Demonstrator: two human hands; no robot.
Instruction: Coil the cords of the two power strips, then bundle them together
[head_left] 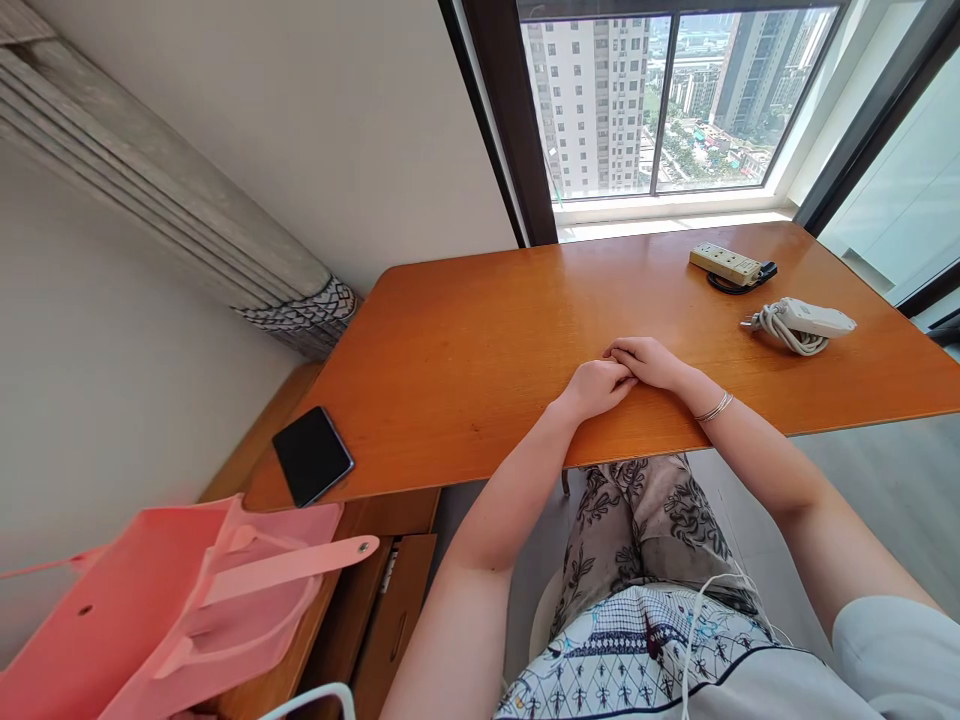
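Observation:
Both hands rest together on the wooden desk point(465, 370) near its front edge. My left hand point(596, 388) lies palm down with its fingers bent, their tips meeting the other hand. My right hand point(646, 362) overlaps those fingertips, its own fingers loosely together; a thin silver bracelet circles the wrist. No object shows in either hand. Off to the right are a white power strip with a coiled cord point(814, 320) and, behind it, a cream power strip point(724, 263) with a black cord. A black tablet point(312, 456) lies at the desk's left end.
Pink plastic bins point(165, 590) stand at the lower left beside a wooden drawer cabinet point(394, 620). A tied curtain point(225, 230) hangs at the left wall. Behind the desk is a window point(660, 110) onto tall buildings. A white cable crosses my lap.

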